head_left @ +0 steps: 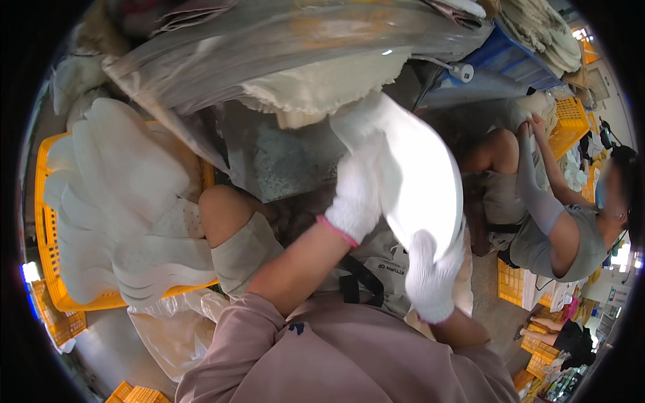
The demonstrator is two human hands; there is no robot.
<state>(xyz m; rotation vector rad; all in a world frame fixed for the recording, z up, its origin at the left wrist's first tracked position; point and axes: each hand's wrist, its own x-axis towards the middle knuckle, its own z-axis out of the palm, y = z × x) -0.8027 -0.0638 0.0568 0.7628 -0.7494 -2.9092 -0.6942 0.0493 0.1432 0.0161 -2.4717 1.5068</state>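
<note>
I hold a big white sole piece [413, 178] up in front of me w/ both hands, over my lap. My left hand [354, 195], in a white glove w/ a pink cuff, has its fingers shut on the piece's left edge, near the top. My right hand [430, 275], also in a white glove, has its fingers curled tight on the bottom end. The piece is tilted, top end to the left, low end to the right. On my left is a yellow crate [48, 269] full of more white pieces [127, 201], stacked & leaning, some w/ tiny holes. My bare knee [222, 211] is just beside the crate. Above me is a grey plastic sheet [282, 40] over a cream pile [322, 84]. On my right sits another person [551, 228] in a grey top, arm up, near more yellow crates [571, 117].
</note>
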